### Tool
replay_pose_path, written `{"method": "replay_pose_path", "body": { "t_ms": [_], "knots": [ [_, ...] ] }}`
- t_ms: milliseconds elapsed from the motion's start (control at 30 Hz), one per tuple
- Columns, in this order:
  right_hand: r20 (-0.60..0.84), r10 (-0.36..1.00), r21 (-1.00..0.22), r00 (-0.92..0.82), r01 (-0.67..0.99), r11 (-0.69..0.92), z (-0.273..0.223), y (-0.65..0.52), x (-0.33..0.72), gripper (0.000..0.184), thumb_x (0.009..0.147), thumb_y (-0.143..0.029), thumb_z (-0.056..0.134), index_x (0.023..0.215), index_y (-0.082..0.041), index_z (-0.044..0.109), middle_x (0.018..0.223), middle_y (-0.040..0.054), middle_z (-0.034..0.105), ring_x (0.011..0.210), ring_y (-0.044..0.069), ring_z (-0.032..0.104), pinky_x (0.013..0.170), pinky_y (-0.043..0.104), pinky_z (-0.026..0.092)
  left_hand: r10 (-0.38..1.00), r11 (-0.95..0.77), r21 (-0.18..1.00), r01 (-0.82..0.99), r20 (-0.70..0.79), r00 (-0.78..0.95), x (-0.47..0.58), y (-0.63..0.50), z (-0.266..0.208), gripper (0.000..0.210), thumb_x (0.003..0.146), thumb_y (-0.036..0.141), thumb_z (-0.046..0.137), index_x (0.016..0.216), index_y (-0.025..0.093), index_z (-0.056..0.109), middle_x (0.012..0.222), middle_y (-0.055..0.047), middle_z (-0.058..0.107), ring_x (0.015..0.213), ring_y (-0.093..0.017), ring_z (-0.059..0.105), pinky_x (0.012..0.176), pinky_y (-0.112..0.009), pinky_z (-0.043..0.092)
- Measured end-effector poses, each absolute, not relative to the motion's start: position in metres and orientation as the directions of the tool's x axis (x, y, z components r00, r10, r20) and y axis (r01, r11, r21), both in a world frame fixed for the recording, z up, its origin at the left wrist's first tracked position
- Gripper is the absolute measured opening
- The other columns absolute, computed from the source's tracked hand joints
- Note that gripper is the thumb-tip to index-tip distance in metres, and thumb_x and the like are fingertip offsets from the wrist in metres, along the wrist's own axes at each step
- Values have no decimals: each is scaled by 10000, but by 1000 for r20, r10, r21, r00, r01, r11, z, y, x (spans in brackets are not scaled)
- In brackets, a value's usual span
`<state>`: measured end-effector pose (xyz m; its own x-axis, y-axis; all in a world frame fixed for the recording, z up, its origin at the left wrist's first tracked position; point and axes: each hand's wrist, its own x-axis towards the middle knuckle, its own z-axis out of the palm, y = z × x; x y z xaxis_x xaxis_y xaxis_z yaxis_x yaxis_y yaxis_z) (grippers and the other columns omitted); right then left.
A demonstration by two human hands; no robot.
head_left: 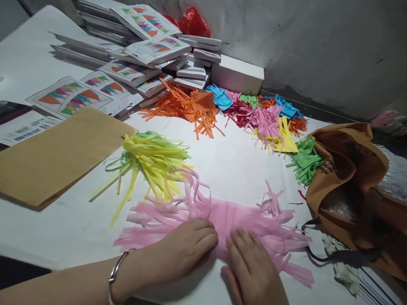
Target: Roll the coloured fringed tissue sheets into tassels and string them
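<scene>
A sheet of pink tissue paper (227, 212) with fringed strips at both ends lies spread on the white table before me. My left hand (187, 241), a silver bangle at its wrist, has its fingers curled together on the near middle edge of the pink sheet; its thumb is hidden. Just to the right, my right hand (251, 262) rests with fingers stretched flat on the paper and thumb apart, slightly blurred. Some loose pink strips curl upward at the sheet's far side. Behind it sits a bunch of yellow and green tissue tassels (152, 159).
Orange fringed tissue (203, 106) and several coloured tassels line the table's back. Flat printed packages (159, 48) are stacked at back left, near a white box (238, 74). A brown paper envelope (63, 152) lies left. An open brown bag (343, 182) stands right.
</scene>
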<state>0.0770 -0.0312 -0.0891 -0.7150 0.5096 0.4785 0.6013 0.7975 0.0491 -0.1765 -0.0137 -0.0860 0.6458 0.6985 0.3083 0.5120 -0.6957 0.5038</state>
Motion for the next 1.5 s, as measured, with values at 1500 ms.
{"method": "replay_pose_path", "body": {
  "t_ms": [1500],
  "knots": [
    [352,739,-21,-574,785,619,-104,-9,74,312,890,-55,452,1111,-176,635,996,87,703,1025,274,585,1041,493,284,609,-792,119,598,217,763,-181,27,-88,114,933,137,654,832,184,630,828,-14,647,825,-196,522,927,-400,341]
  ]
}}
